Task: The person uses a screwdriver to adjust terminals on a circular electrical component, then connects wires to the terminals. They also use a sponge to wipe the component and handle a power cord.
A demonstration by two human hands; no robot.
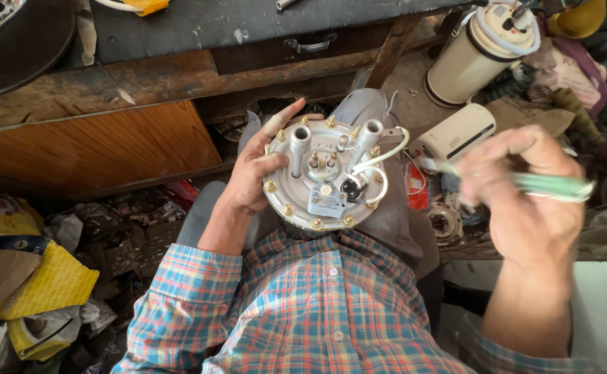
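Resting on the person's lap, a round metal heating plate (321,176) faces upward, its rim ringed with brass nuts and its face carrying two upright metal tubes, a small grey control block and looped white wires (380,158). The left hand (258,170) supports the plate from its left edge, palm against the rim, with the fingers (286,114) spread apart and curving along the upper edge rather than closed round it. The right hand (529,190) is raised to the right of the plate, well apart from it, its fingers clamped together on a pale green tool handle (549,185), which is blurred; the tool's tip cannot be made out clearly. Both forearms emerge from the sleeves of a plaid shirt (317,298). Above the plate stands a worn wooden desk (144,79) with a dark top and a drawer handle. On the floor to the right lie a cream cylindrical appliance (473,55) and a white boxy casing (456,131); to the left lie yellow bags (50,280) among scattered parts.
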